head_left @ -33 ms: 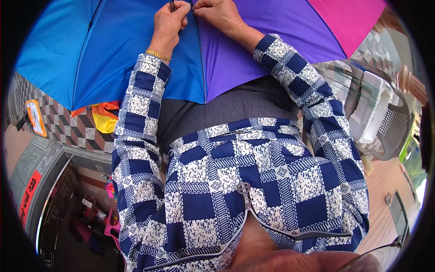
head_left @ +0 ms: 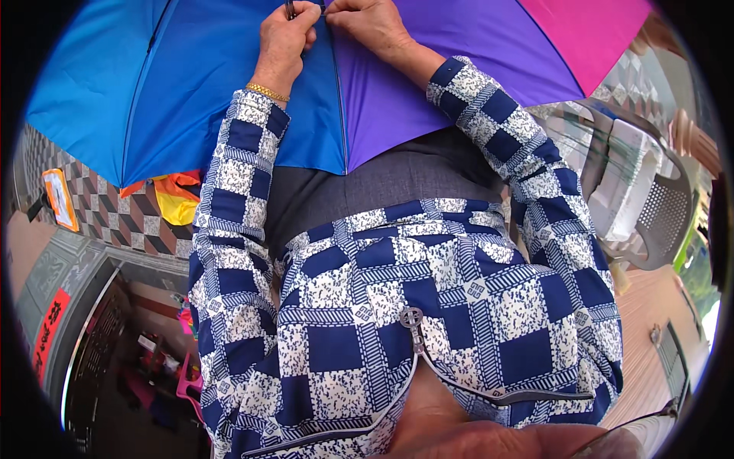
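Note:
A multicoloured umbrella lies spread over my lap, its panels running from blue through purple to pink. Thin dark ribs run along the seams between the panels. At the top edge of the view, my left hand is closed round a thin dark rod whose end pokes out above the fist. Close beside it, my right hand pinches at the seam between the blue and purple panels. What sits between its fingertips is too small to name. The umbrella's far part lies beyond the view.
Stacked grey plastic chairs stand at the right, with a white foam box on them. On the patterned tiled floor at left lie an orange-framed sheet and orange-yellow cloth. A pink plastic seat shows at lower left.

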The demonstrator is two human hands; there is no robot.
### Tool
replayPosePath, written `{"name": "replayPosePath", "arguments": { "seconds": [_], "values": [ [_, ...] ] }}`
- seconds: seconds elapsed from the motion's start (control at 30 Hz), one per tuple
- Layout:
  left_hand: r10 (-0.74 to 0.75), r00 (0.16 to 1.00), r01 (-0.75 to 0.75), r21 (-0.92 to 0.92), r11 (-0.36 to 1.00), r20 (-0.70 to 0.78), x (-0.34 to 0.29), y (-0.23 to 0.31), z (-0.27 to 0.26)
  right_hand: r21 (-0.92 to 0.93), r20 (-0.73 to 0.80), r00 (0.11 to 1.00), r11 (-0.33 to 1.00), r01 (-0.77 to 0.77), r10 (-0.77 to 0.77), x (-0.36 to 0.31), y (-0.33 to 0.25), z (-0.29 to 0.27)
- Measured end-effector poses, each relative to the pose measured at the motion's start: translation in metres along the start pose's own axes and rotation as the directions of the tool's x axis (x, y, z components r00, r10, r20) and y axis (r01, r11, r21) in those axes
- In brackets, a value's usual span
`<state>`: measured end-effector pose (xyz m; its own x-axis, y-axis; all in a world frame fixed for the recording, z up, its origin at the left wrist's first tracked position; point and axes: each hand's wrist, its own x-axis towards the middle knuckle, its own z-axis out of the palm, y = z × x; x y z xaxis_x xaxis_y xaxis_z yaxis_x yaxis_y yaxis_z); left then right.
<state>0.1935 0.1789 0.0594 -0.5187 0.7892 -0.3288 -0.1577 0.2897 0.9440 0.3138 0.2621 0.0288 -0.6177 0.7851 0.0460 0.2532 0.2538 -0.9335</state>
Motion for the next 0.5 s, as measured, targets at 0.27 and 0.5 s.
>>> {"name": "replayPosePath", "arguments": {
  "seconds": [0.27, 0.5],
  "values": [
    [-0.028, 1.0, 0.027, -0.159, 0.987, -0.003, 0.011, -0.036, -0.023, 0.828, 0.054, 0.915, 0.494, -0.265, 0.401, 0.007, -0.004, 0.0],
    [0.498, 0.865, -0.44, 0.576, 0.689, 0.066, -0.004, -0.015, -0.007, 0.913, 0.24, 0.913, 0.243, -0.327, 0.329, 0.014, -0.015, -0.061]
  ]
}}
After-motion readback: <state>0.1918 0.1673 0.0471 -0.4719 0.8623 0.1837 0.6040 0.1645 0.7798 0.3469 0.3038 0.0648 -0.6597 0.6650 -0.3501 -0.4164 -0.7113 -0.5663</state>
